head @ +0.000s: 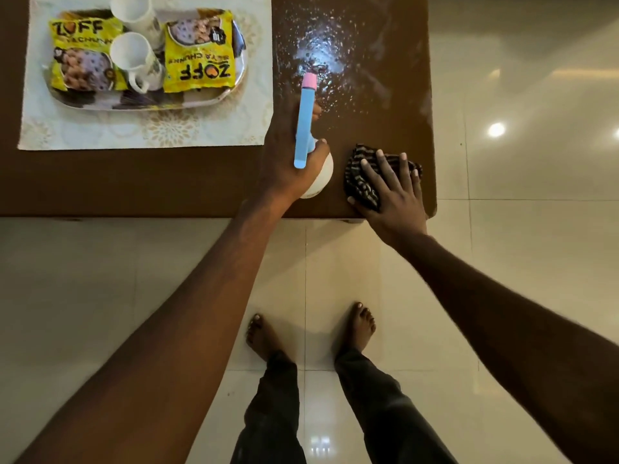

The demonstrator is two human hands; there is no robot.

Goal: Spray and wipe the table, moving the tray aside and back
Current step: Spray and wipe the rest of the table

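A pale tiled floor (pixel 502 262) lay under everything, and the person's bare feet (pixel 264 336) stood on it well behind the grip. The brown table (pixel 134 182) ran across the upper part of the view, its near edge just behind both hands. Far to the left of the grip and beyond it, a cream placemat (pixel 150 132) lay flat on the table and carried the tray (pixel 207 100). In the tray were two yellow snack packets (pixel 77 61) with two white mugs (pixel 134 51) between them. Nothing stood between the tray and the grip but bare tabletop.

The left hand (pixel 291 159) was curled round the spray bottle (pixel 304 128), thumb over its white body, with the blue head and pink nozzle pointing away from the person. Straight ahead of the nozzle, a wet patch of droplets (pixel 321 51) glistened on the table. Just to the right of the grip, the right hand (pixel 392 192) lay flat with fingers spread and straight, pressing down on a dark striped cloth (pixel 358 162) near the table's right corner.

The farther mug and the placemat's far edge were cut off at the top. The left hand hid most of the bottle's body, and the right palm covered much of the cloth.
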